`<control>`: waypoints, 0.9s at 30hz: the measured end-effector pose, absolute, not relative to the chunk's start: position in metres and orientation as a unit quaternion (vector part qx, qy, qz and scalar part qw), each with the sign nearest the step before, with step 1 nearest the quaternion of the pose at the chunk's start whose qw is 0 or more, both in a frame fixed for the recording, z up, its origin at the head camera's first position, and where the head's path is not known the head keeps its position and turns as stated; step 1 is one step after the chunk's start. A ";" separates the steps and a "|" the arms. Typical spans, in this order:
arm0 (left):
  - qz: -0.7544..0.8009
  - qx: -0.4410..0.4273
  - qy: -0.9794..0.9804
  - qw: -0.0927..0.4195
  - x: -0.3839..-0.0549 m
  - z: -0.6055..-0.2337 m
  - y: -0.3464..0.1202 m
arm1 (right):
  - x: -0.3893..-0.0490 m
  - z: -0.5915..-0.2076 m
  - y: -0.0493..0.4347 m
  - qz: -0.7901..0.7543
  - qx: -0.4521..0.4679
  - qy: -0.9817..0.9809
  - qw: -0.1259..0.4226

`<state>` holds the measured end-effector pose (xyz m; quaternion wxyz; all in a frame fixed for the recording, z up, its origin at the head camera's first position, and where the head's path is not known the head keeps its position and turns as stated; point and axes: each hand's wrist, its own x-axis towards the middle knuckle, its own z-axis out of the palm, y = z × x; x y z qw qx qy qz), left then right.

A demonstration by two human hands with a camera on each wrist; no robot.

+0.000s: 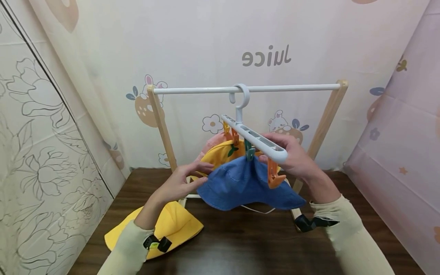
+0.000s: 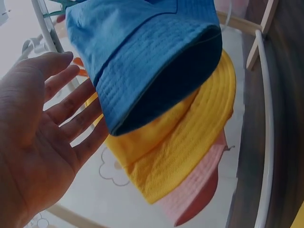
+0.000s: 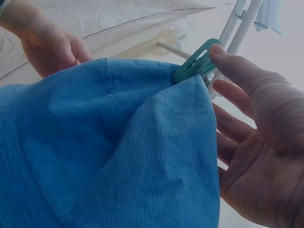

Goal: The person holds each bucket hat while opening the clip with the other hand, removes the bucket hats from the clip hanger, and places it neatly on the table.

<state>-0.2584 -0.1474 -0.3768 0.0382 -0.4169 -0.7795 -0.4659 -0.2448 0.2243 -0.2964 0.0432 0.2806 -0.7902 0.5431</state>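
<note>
A blue bucket hat [image 1: 237, 183] hangs by a green clip [image 1: 250, 153] from a light grey clip hanger [image 1: 256, 137]. My left hand [image 1: 183, 181] is at the hat's left side, its extended fingers by the brim [image 2: 137, 104]; firm contact is hard to tell. On the other side my right hand [image 1: 292, 154] is partly hidden behind the hanger. In the right wrist view its thumb lies at the end of the clip, the other fingers loosely spread behind the hat. Behind hang a yellow hat [image 2: 180, 147] and a pink hat [image 2: 194, 190].
The hanger hooks over the white rail [image 1: 292, 88] of a wooden-legged rack [image 1: 159, 126]. An orange clip [image 1: 274, 175] hangs at the hanger's near end, holding nothing. Another yellow hat [image 1: 178, 221] lies on the dark wooden table [image 1: 247, 240], partly under my left forearm.
</note>
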 end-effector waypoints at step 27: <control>-0.493 -0.417 -0.762 0.044 -0.262 -0.364 -0.111 | -0.242 -0.296 0.211 0.537 0.281 -0.794 0.048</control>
